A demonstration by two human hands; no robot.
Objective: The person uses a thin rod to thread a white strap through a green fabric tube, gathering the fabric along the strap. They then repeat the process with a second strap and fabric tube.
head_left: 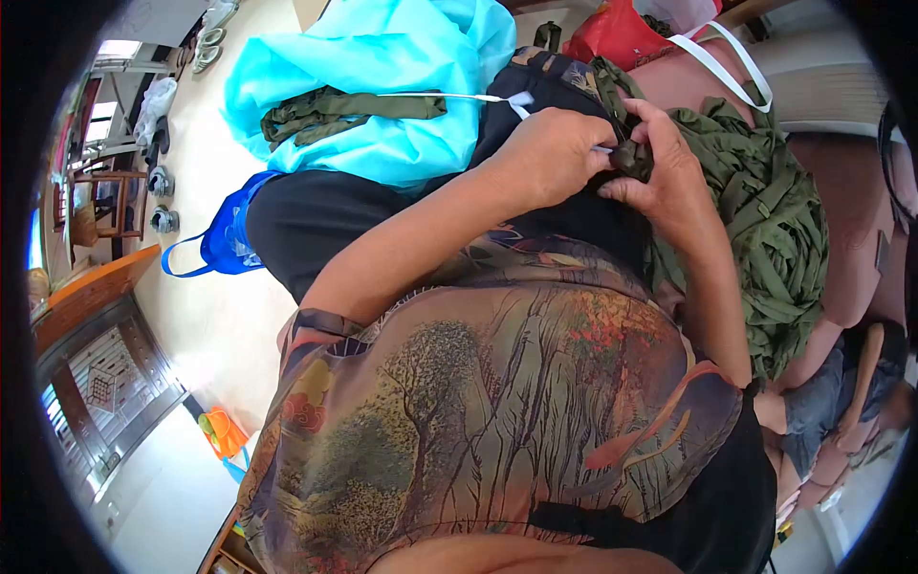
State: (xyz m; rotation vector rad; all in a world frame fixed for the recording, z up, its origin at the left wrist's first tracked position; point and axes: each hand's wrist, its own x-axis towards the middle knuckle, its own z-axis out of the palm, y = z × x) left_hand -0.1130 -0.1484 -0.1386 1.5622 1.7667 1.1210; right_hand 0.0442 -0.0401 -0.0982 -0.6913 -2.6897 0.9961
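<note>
Both hands meet over my lap at a bunched piece of dark green fabric point(631, 160). My left hand point(555, 153) is closed in a pinch at its left side, and a small pale tip shows at the fingers; what it belongs to is hidden. Thumb and fingers of my right hand point(666, 167) curl round the fabric from the right. Beside my right forearm lies a large heap of olive green fabric strips point(765, 230). On my left, a turquoise bag point(363, 62) lies open with several folded green strips point(354, 113) on it and a white cord point(449, 96) across them.
A red bag point(622, 36) with a white handle point(732, 72) stands at the back right. A blue bag point(229, 225) hangs beside my left knee. Shoes point(163, 182) line the floor at far left, near a door point(105, 383). An orange item point(223, 433) lies lower left.
</note>
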